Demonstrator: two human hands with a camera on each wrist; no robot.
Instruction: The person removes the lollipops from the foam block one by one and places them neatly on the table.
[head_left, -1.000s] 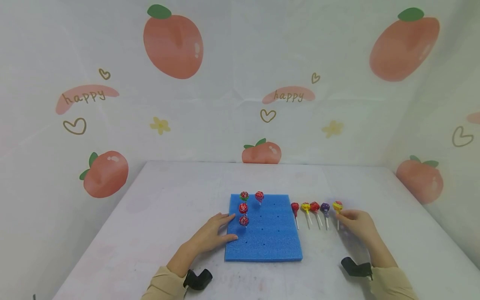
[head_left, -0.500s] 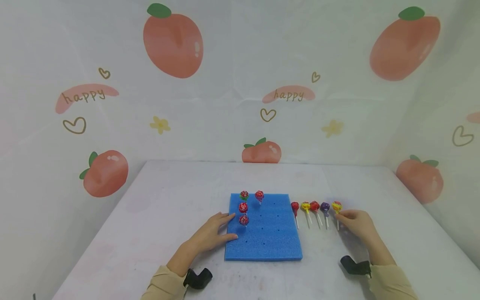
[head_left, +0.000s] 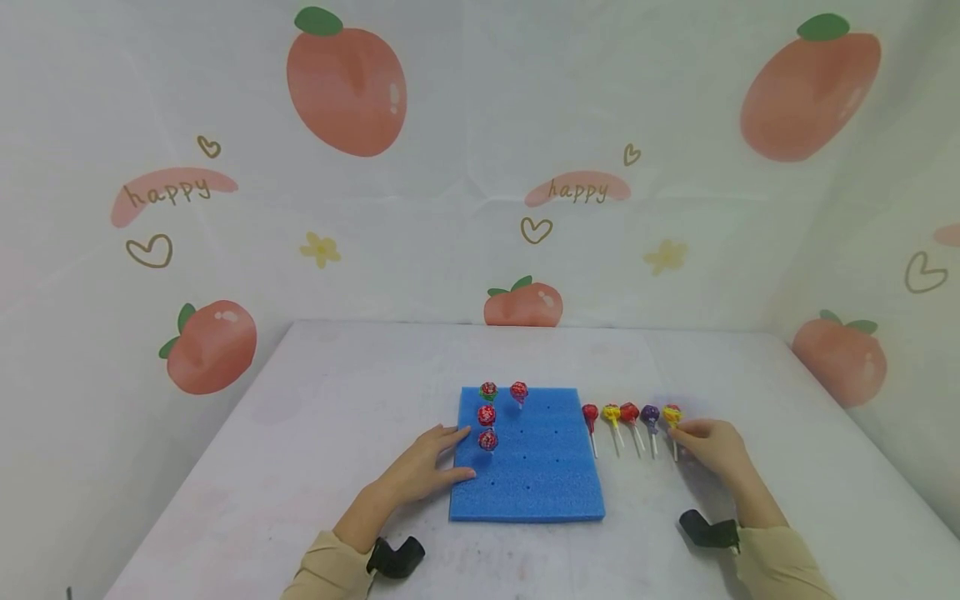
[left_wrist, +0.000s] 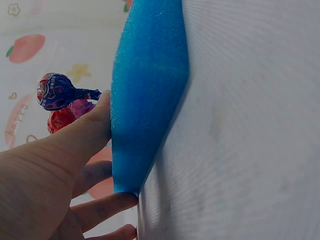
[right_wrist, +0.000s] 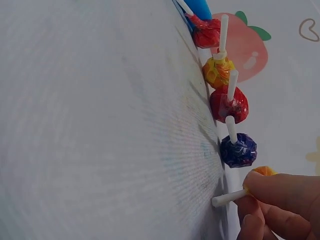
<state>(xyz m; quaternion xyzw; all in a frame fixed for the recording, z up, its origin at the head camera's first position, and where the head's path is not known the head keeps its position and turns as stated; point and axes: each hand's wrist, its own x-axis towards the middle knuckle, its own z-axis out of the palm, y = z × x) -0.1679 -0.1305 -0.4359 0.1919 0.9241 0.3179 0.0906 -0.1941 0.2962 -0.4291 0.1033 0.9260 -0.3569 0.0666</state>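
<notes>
My left hand (head_left: 420, 471) rests at the left edge of a blue foam board (head_left: 555, 496), thumb and fingers spread; in the left wrist view the thumb lies on its top and other fingers touch its side. Wrapped lollipops stand in the board: a green-and-red one (head_left: 488, 391), a red one (head_left: 487, 415) and a dark blue-and-red one (left_wrist: 55, 92) in the left column, plus a pink-red one (head_left: 518, 390) beside the rearmost. To the right, my right hand (head_left: 716, 446) pinches a yellow lollipop (head_left: 672, 413) just below its candy, white stick (right_wrist: 230, 198) pointing toward me.
A row of lollipops lies on the white table (head_left: 322, 400) right of the board: red (head_left: 591, 413), yellow (head_left: 612, 413), another red (head_left: 629, 413) and purple (head_left: 650, 413). Small holes dot the board. A fruit-printed curtain (head_left: 450, 167) stands behind the table.
The right hand has shifted very slightly left with the yellow lollipop, closer to the purple one. My left hand keeps its place on the board.
</notes>
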